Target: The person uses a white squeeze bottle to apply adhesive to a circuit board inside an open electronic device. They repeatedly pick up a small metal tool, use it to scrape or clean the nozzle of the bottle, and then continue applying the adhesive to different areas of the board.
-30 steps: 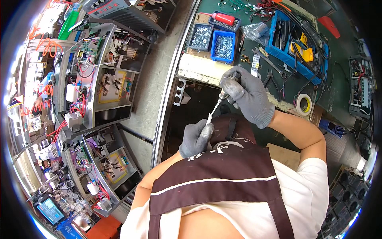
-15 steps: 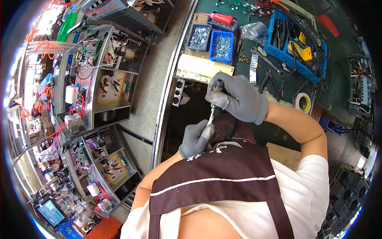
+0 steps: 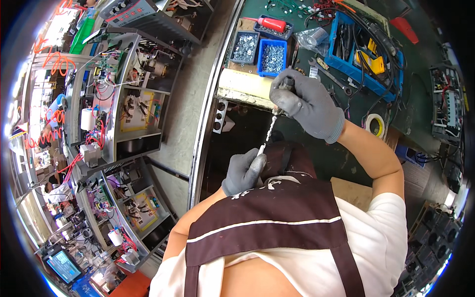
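Observation:
In front of the apron, my left hand (image 3: pixel 243 172), in a grey glove, pinches the lower end of a thin white twisted strip (image 3: pixel 270 129). The strip runs up taut to my right hand (image 3: pixel 309 104), gloved too and closed around a small dark rounded part (image 3: pixel 287 85). A metal-coloured end (image 3: pixel 276 111) of that part sticks out below the fingers, where the strip meets it. Most of the part is hidden by my fingers. Both hands are in the air, the right one beside the yellow board (image 3: pixel 242 84).
Beyond stand a blue bin (image 3: pixel 271 58) and a dark bin (image 3: pixel 244 48) of small metal hardware, with a red bottle (image 3: pixel 272 24) behind. Right of them are a wrench (image 3: pixel 334 78), a blue tool crate (image 3: pixel 341 63) and a tape roll (image 3: pixel 375 125). Opened equipment chassis (image 3: pixel 138 109) line the left.
My right hand has moved right and away from my left, so a longer, twisted stretch of the white strip shows between them. My left hand stays almost in place.

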`<state>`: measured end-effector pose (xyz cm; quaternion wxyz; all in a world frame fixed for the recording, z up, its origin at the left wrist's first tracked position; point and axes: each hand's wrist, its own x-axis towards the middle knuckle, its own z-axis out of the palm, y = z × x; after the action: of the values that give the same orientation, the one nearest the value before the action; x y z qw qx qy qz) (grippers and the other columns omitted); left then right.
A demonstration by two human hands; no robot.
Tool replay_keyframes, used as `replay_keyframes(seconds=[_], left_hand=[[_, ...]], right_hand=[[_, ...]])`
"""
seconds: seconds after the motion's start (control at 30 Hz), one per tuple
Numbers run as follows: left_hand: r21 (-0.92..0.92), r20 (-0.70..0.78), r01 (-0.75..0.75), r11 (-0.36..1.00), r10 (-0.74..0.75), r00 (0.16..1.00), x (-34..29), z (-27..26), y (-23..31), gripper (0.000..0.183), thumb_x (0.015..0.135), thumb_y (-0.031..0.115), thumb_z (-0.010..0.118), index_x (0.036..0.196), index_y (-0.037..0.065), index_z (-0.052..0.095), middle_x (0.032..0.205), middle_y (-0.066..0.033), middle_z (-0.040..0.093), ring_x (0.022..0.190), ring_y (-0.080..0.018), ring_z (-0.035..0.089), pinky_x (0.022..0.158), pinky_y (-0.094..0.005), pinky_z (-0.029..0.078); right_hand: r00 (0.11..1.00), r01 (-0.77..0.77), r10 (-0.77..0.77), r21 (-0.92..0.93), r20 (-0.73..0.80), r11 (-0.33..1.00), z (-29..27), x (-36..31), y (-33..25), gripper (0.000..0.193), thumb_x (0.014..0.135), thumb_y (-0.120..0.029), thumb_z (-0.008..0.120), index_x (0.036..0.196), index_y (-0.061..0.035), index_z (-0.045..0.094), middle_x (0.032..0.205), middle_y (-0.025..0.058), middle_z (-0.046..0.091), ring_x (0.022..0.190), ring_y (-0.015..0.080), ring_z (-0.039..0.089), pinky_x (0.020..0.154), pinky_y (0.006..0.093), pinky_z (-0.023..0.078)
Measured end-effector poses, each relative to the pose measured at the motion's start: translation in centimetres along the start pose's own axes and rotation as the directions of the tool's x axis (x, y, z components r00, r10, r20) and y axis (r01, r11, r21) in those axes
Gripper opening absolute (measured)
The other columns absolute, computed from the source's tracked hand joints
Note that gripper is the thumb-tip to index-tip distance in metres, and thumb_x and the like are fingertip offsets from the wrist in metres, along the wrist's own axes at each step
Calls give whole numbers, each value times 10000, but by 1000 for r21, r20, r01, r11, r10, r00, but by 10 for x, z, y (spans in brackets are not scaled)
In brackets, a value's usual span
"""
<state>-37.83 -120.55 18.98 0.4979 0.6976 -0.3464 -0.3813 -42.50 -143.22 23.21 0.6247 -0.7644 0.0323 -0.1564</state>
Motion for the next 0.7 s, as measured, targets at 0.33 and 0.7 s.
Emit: replay_keyframes(seconds=[0.33,0.7], left_hand=[[14,9,-33,999,33,999,-4,0,0,344,930,277,450,751,-6,527,548,-102,485,443,-187,491,449,-305,382],[11,24,-52,999,52,998,-9,3,0,322,930,263,452,757,0,524,567,-107,500,460,-209,493,471,-313,395]], right_hand=[[1000,-18,18,100,-1,995,14,-10,3,280,905,-310,524,916,-30,518,711,11,527,643,66,475,575,216,396],[996,-14,21,-79,90,997,30,-19,-3,285,862,-295,568,846,-13,530,640,127,575,566,254,603,525,318,442]])
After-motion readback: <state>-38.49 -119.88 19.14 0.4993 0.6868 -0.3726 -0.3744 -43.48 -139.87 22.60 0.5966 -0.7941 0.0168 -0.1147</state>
